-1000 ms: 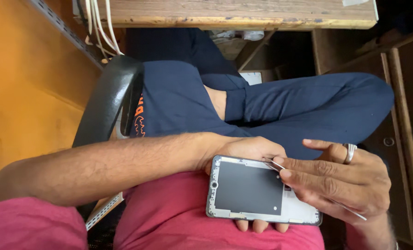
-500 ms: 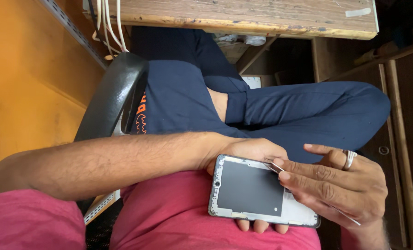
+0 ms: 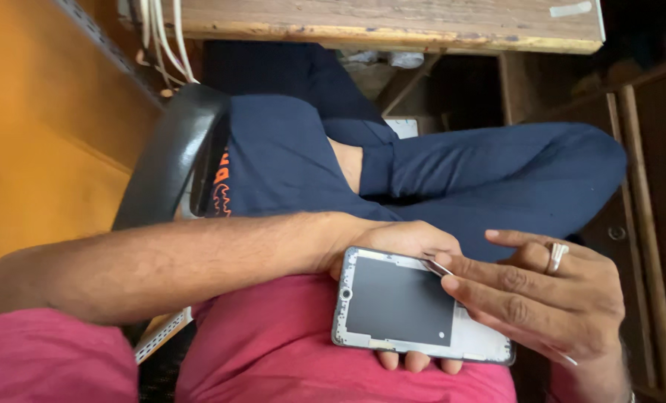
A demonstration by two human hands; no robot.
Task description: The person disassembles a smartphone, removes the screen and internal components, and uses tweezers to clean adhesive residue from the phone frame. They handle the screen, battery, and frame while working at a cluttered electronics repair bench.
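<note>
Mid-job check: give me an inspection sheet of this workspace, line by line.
Surface: no table in use; work rests on the person's lap, pink trousers.
Job's things: opened phone, back panel off, grey plate showing; thin metal tool at its top edge.
Clutter: nothing seen.
Hands: left hand cradles the phone from beneath; right hand, ringed, pinches the tool.
Cables: white cables hanging by the wooden bench.
Surroundings: another person in navy clothes seated opposite; black chair arm; orange wall.

Phone [image 3: 415, 313] & hands slightly rightward in view.
</note>
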